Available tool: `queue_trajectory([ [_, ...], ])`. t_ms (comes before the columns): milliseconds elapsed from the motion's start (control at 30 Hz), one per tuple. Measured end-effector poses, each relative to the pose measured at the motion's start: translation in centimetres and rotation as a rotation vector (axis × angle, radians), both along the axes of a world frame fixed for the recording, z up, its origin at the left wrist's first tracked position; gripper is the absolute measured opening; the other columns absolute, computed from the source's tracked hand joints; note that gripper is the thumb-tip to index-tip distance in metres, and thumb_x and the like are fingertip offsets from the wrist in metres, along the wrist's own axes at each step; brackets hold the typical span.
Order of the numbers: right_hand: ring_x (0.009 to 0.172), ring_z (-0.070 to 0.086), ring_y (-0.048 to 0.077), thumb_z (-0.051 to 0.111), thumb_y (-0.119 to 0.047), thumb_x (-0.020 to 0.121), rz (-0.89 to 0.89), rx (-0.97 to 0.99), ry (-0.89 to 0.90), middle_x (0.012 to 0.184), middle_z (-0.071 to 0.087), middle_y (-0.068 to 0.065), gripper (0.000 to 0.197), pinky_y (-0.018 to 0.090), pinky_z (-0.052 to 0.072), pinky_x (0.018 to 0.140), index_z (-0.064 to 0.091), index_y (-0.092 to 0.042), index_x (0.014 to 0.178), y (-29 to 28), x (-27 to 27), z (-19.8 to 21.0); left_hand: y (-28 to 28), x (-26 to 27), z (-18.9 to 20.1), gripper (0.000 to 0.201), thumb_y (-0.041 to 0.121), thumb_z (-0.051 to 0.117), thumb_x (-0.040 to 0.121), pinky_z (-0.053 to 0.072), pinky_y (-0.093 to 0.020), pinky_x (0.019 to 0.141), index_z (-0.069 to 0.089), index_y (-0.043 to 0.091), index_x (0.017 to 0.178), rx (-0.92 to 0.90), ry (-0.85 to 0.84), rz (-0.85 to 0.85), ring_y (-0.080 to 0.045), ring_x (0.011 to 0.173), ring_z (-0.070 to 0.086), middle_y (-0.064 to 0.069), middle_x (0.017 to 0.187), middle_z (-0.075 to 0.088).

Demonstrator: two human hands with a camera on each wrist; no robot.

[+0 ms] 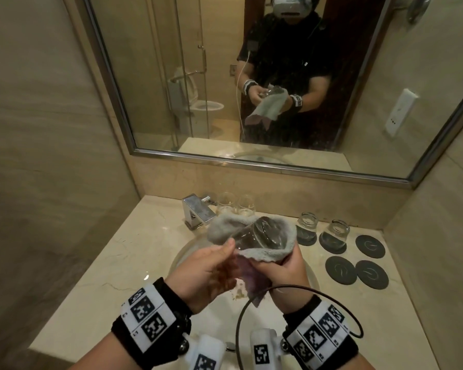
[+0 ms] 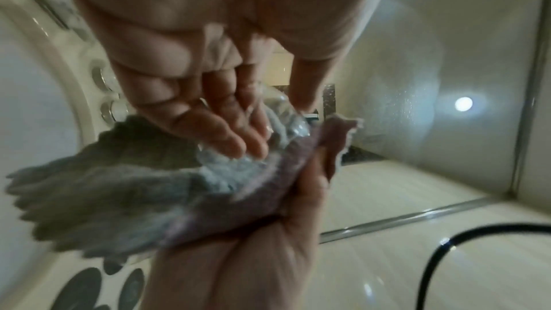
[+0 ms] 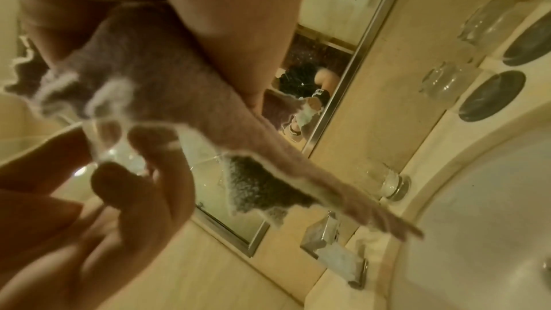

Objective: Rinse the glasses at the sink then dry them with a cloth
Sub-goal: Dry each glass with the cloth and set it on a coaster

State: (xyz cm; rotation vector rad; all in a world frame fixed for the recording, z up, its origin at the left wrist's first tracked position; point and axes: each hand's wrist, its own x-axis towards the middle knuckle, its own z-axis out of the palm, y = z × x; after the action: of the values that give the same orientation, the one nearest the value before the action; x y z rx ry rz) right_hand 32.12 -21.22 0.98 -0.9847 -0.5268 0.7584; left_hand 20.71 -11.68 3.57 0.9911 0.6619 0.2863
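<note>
Over the marble sink [image 1: 134, 252], my right hand [image 1: 281, 271] cradles the slick, breakable glass [image 1: 259, 239] in the soft cloth [image 1: 225, 225]. My left hand [image 1: 206, 273] pinches its rim, the other fingers loose. I'd grip through cloth, not bare glass.

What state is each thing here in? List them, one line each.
glass in hand: tilted, cradled in the cloth.
cloth: wrapped around that glass, a corner hanging.
left hand: holds the glass at one end.
right hand: grips the cloth.
two glasses on coasters: upside down.
two glasses by the faucet: upright.
three coasters: bare.
faucet: no water seen running.
</note>
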Motion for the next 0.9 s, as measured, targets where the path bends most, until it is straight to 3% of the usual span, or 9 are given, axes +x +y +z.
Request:
queue_trajectory([
  [100, 0.051, 0.065, 0.022, 0.079, -0.006, 0.054, 0.028, -0.045, -0.032, 0.072, 0.072, 0.010, 0.061, 0.035, 0.048, 0.044, 0.049, -0.015, 0.107, 0.0, 0.2, 0.2, 0.6, 0.1, 0.2, 0.014, 0.022, 0.065, 0.078, 0.040, -0.021, 0.055, 0.064, 0.008, 0.079, 0.195, -0.128, 0.045, -0.014, 0.061, 0.053, -0.004, 0.073, 0.068],
  [167, 0.068, 0.069, 0.027, 0.080, -0.011, 0.058, 0.017, -0.066, 0.041, 0.082, 0.073, 0.011, 0.054, 0.038, 0.054, 0.052, 0.057, -0.008, 0.107, 0.4, 0.6, 0.0, 0.8, -0.1, 0.0, 0.011, 0.021, 0.069, 0.084, 0.045, -0.023, 0.054, 0.064, 0.013, 0.079, 0.554, -0.136, -0.035, -0.017, 0.060, 0.055, -0.001, 0.071, 0.066],
  [300, 0.100, 0.062, 0.040, 0.076, -0.028, 0.075, 0.103, 0.048, 0.516, 0.108, 0.064, 0.027, 0.038, 0.051, 0.053, 0.087, 0.068, -0.005, 0.104, 0.9, 0.8, -0.4, 0.3, -0.4, -1.4, 0.014, 0.040, 0.061, 0.084, 0.047, -0.021, 0.067, 0.066, 0.028, 0.085, 1.219, -0.047, -0.156, -0.004, 0.073, 0.061, 0.013, 0.079, 0.065],
  [367, 0.106, 0.060, 0.043, 0.065, -0.022, 0.083, 0.079, 0.023, 0.442, 0.114, 0.062, 0.031, 0.037, 0.055, 0.050, 0.093, 0.063, 0.002, 0.111, 0.7, 0.7, -0.1, 0.3, -0.2, -1.4, 0.017, 0.044, 0.062, 0.079, 0.046, -0.016, 0.069, 0.067, 0.029, 0.083, 1.092, -0.081, -0.157, 0.000, 0.074, 0.061, 0.013, 0.080, 0.067],
  [433, 0.098, 0.067, 0.035, 0.073, -0.021, 0.077, -0.021, -0.079, 0.092, 0.103, 0.070, 0.022, 0.039, 0.040, 0.058, 0.081, 0.063, 0.004, 0.105, 0.1, 1.1, 0.2, 0.3, 0.0, -0.8, 0.021, 0.045, 0.065, 0.078, 0.047, -0.016, 0.068, 0.067, 0.025, 0.083, 0.815, -0.127, -0.176, -0.001, 0.074, 0.061, 0.012, 0.078, 0.068],
  [567, 0.090, 0.067, 0.002, 0.083, -0.025, 0.066, -0.076, -0.107, -0.468, 0.097, 0.072, -0.011, 0.039, 0.015, 0.052, 0.075, 0.062, -0.020, 0.099, -0.9, 1.8, 0.0, 0.2, 0.4, 0.0, 0.042, 0.044, 0.054, 0.087, 0.044, -0.019, 0.048, 0.063, 0.004, 0.090, 0.251, -0.032, -0.110, -0.012, 0.067, 0.060, -0.008, 0.078, 0.066],
  [633, 0.093, 0.068, 0.010, 0.079, -0.034, 0.062, -0.094, -0.067, -0.443, 0.100, 0.072, -0.005, 0.046, 0.023, 0.055, 0.080, 0.063, -0.015, 0.100, -0.6, 2.0, -0.4, 0.2, 0.3, 0.0, 0.037, 0.041, 0.055, 0.091, 0.041, -0.018, 0.046, 0.064, 0.005, 0.086, 0.361, -0.083, -0.106, -0.012, 0.066, 0.058, -0.003, 0.075, 0.067],
  [767, 0.090, 0.069, 0.037, 0.089, -0.037, 0.055, -0.090, 0.019, 0.151, 0.098, 0.071, 0.022, 0.065, 0.042, 0.057, 0.075, 0.065, 0.002, 0.102, 0.6, 2.5, -1.2, 0.2, 0.1, -1.2, 0.031, 0.051, 0.049, 0.088, 0.051, -0.028, 0.070, 0.068, 0.027, 0.091, 1.228, -0.016, -0.250, -0.007, 0.082, 0.062, 0.010, 0.086, 0.068],
  [900, 0.084, 0.071, 0.025, 0.075, -0.018, 0.068, -0.187, 0.010, -0.038, 0.087, 0.074, 0.009, 0.029, 0.033, 0.058, 0.073, 0.066, -0.004, 0.093, 0.0, 2.9, -0.7, 0.2, 0.2, -1.1, 0.045, 0.069, 0.054, 0.073, 0.051, -0.024, 0.077, 0.058, 0.039, 0.106, 1.021, 0.028, 0.076, -0.002, 0.101, 0.057, 0.016, 0.108, 0.060],
])
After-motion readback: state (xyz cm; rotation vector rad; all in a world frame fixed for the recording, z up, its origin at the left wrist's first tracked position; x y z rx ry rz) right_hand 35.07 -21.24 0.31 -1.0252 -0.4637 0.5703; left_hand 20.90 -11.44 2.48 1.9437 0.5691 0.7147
